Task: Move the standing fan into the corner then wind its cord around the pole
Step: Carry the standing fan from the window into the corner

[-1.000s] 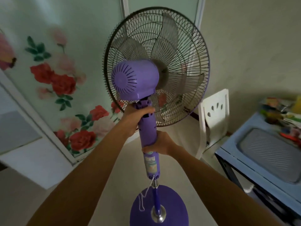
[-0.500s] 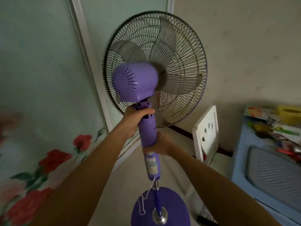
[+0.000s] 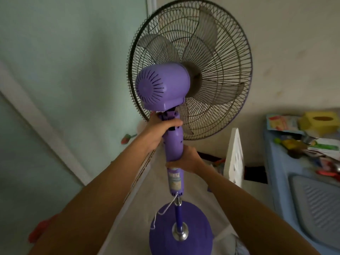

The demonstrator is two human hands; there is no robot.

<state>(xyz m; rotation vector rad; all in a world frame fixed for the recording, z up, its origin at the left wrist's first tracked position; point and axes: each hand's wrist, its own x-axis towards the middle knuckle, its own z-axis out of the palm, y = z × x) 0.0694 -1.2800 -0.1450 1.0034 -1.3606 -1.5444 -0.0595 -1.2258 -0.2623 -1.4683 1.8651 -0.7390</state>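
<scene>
Standing fan [image 3: 162, 85]: held upright, facing the room corner.
Left hand [image 3: 159, 128]: fingers wrapped round neck.
Right hand [image 3: 186, 159]: gripping column.
Cord [image 3: 163, 210]: dangling over base, unwound.
Progress: carrying; winding remains.

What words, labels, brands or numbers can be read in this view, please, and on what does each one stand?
No text here can be read.
Sticker on the purple fan column: print too blurred.
Colourful packets on the blue table: printing too small and blurred.
Yellow tissue box: no legible wording.
</scene>
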